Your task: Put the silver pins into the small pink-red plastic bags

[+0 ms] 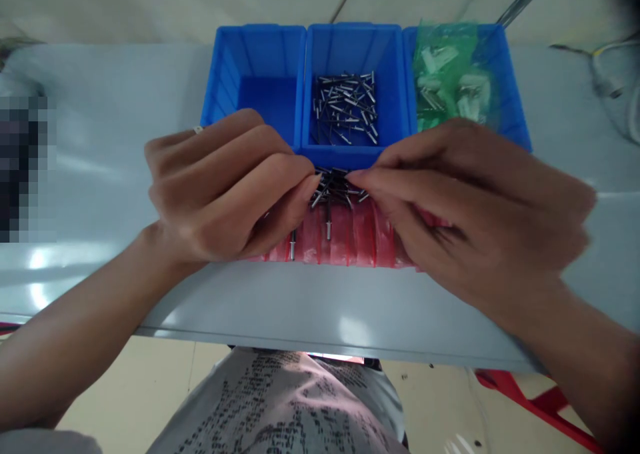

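My left hand (230, 191) is closed, thumb pressed to the curled forefinger, at the left of a small pile of pop rivets (330, 186). Whatever sits in its fingers is hidden. From the other side my right hand (465, 207) pinches thumb and forefinger together at the pile's right edge; I cannot make out what is between them. The pile lies on a row of red plastic bags (340, 237), partly covered by both hands. One rivet (329, 222) points toward me on the bags, and another (293, 246) shows just below my left hand.
Behind the hands, three blue bins stand side by side: an empty left bin (217, 84), a middle bin (355, 155) with many rivets, and a right bin (510, 101) holding a green bag (445, 54) of small parts. A cable (595, 74) lies at far right.
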A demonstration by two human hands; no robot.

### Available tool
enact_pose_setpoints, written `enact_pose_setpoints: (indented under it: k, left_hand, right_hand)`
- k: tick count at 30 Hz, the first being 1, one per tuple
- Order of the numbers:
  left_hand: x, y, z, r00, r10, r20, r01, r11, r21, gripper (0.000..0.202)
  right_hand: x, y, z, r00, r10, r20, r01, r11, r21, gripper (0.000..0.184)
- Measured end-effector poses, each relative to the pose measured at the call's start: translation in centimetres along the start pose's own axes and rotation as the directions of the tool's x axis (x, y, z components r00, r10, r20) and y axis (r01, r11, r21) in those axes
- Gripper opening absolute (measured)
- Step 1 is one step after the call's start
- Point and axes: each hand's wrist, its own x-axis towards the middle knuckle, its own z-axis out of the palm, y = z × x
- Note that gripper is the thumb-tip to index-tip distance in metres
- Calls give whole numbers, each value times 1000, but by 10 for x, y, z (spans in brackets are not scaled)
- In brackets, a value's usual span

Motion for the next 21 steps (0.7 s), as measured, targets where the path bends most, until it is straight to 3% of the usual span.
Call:
enact_pose_setpoints:
  k: [3,6,9,11,15,19,21]
  left_hand:
    - [3,1,1,999,36,13,-36,999,-13,6]
    - [5,4,1,998,55,22,-54,998,-41,9]
    - [3,8,-1,998,61,28,-59,997,-53,34]
    - [0,10,-4,998,31,47,-29,999,-35,51]
    - [-2,12,-8,997,-7,81,9,1000,-24,31]
    - [1,12,-11,998,-42,45,44,998,-34,19]
    - [1,11,-12,991,-98,95,103,993,-53,17]
  right_hand:
    - [7,-2,-4,989,148,-16,-146,984,105,21]
    - [11,-5,-2,946,324,1,-310,905,291,26]
    - [9,-10,2,898,429,-95,-344,821,455,6]
    - [7,-11,4,884,458,-97,-345,776,528,7]
    - [5,-12,4,884,468,-14,-379,733,564,12]
    - [5,-13,3,871,491,-22,-390,718,576,17]
    - [5,-14,3,871,490,-30,-372,699,611,18]
